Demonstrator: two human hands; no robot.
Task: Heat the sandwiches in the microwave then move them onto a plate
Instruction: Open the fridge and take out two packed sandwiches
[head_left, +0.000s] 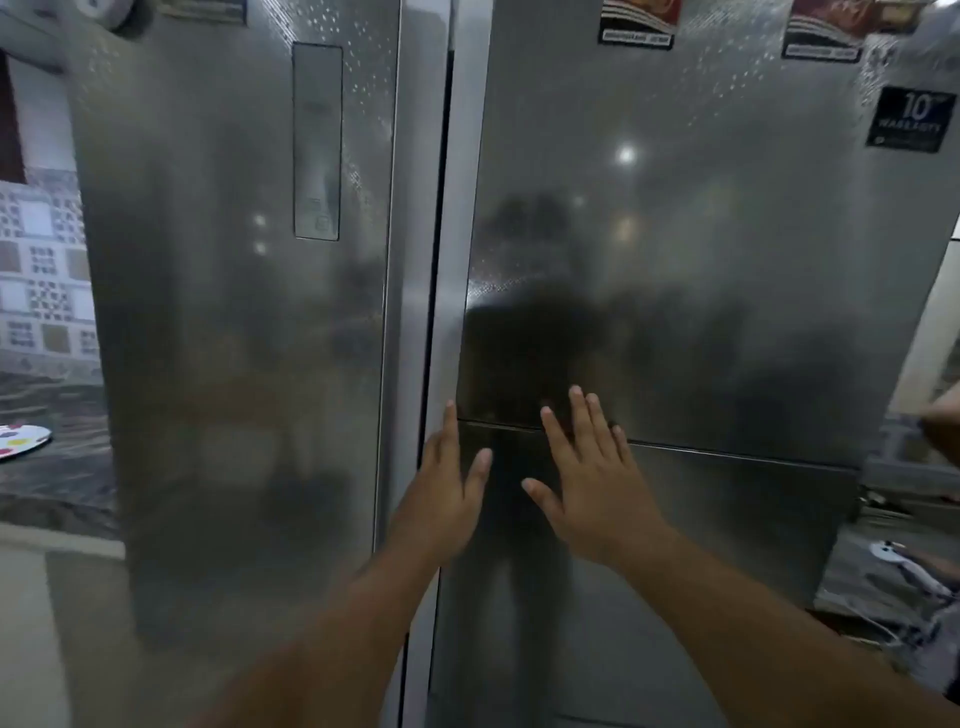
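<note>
Head view: refrigerator (675, 260) blurred; hands (519, 488) open before it.

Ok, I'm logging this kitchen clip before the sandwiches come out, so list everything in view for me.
Refrigerator: one, steel grey, two doors side by side, fills most of the view.
Control panel: one, grey, upper part of the left door.
Stickers: two red and white at the top of the right door; one dark warranty label below them at the right edge.
Plate: one, white with coloured spots, on the dark counter at far left.
Tiled wall: patterned, above that counter.
Left hand: fingers straight, at the gap between the doors.
Right hand: fingers spread, in front of the right door.
</note>
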